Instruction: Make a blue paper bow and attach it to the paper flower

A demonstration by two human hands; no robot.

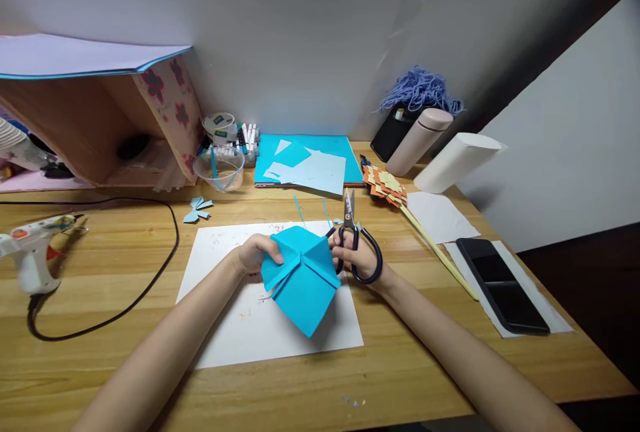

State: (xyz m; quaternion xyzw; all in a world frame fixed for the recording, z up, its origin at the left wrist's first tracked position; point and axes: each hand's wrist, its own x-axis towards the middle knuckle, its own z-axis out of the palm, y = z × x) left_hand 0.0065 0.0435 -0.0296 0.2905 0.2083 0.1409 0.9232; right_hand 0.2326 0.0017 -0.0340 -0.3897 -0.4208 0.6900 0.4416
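Note:
A bright blue folded paper piece with several creased flaps is held up over a white sheet. My left hand grips its left edge, thumb on top. My right hand is closed around black-handled scissors, whose blades point away from me and stand a little apart. Its fingertips are close to the paper's right edge; whether they also pinch the paper is hard to see. Thin blue paper strips lie just beyond the folded paper.
At left are a glue gun with its cord, and a light-blue paper bow. Behind stand a clear plastic cup and blue paper sheets. To the right lie an orange paper flower, a phone and a pink bottle.

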